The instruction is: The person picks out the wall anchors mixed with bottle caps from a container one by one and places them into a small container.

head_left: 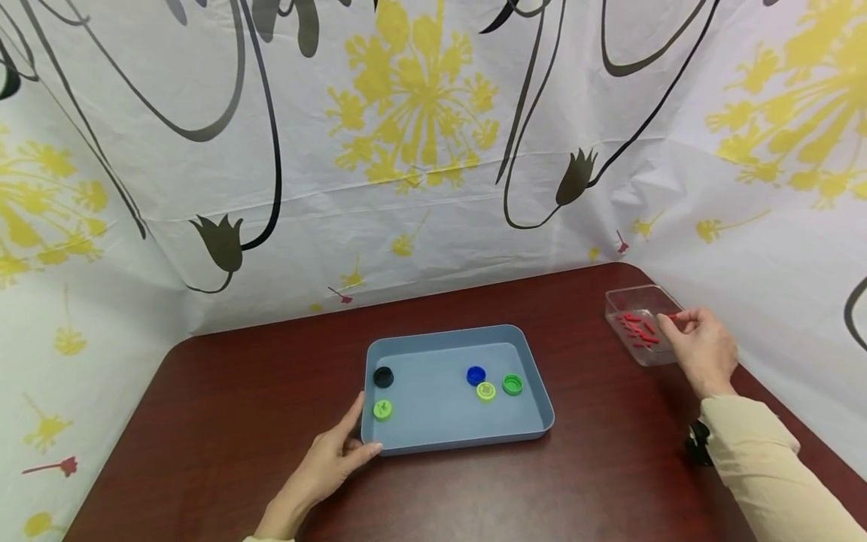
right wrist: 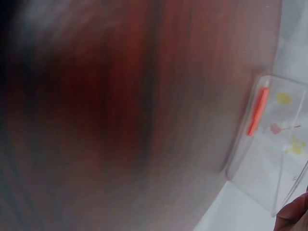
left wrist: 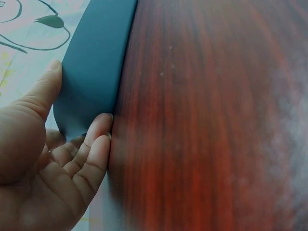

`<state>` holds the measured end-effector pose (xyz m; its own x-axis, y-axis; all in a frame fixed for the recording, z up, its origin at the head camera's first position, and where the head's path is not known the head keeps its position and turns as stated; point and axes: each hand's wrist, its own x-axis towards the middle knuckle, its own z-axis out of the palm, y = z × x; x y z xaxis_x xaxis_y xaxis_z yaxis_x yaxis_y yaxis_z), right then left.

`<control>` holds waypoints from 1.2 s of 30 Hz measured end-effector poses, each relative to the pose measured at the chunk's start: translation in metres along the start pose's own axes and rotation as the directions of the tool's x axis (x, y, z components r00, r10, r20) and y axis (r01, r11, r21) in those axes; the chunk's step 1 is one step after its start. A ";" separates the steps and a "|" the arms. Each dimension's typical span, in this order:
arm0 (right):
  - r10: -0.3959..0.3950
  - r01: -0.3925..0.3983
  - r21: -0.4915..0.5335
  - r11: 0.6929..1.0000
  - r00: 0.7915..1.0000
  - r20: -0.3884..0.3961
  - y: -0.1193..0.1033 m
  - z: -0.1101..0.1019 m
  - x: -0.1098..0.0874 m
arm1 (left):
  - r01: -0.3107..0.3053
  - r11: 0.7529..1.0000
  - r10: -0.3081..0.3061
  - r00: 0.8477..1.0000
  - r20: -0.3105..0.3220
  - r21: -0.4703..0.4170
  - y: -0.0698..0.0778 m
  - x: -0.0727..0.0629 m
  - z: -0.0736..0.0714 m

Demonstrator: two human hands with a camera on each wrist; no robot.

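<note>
My left hand (head_left: 332,459) holds the near left corner of a shallow blue-grey tray (head_left: 447,440). In the left wrist view its thumb lies at one side of the tray corner and curled fingers at the other. Inside the tray are a black bottle cap (head_left: 383,377), a blue cap (head_left: 476,376), a green cap (head_left: 512,385) and two lime-green caps (head_left: 485,391). At the right edge of a clear plastic box (head_left: 657,357), my right hand (head_left: 704,350) pinches a small red stick, mostly hidden by the fingers. Several red sticks (head_left: 637,329) lie in the box.
The dark reddish wooden table (head_left: 271,391) carries both containers, the clear box near its right edge. A white curtain (head_left: 433,248) with yellow and grey flower prints hangs behind and along the sides. A black band (head_left: 698,443) shows at the right wrist.
</note>
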<state>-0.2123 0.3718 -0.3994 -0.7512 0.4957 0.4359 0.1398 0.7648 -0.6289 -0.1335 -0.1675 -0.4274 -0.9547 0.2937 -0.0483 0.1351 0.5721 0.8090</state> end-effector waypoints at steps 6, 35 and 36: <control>-0.005 0.006 -0.035 0.999 1.000 0.019 0.005 0.000 0.001 | -0.005 1.000 0.005 1.000 0.010 0.004 0.000 0.000 -0.001; -0.174 0.173 -0.037 0.984 0.985 -0.019 0.011 0.006 0.004 | -0.020 1.000 0.020 1.000 -0.001 0.004 0.000 -0.002 -0.001; -0.175 0.174 -0.035 0.984 0.984 -0.022 0.011 0.007 0.004 | -0.019 1.000 0.019 1.000 -0.003 0.007 0.000 -0.002 -0.001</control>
<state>-0.2182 0.3796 -0.4088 -0.7495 0.3631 0.5535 0.0292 0.8535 -0.5203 -0.1324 -0.1691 -0.4270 -0.9526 0.3028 -0.0310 0.1554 0.5715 0.8058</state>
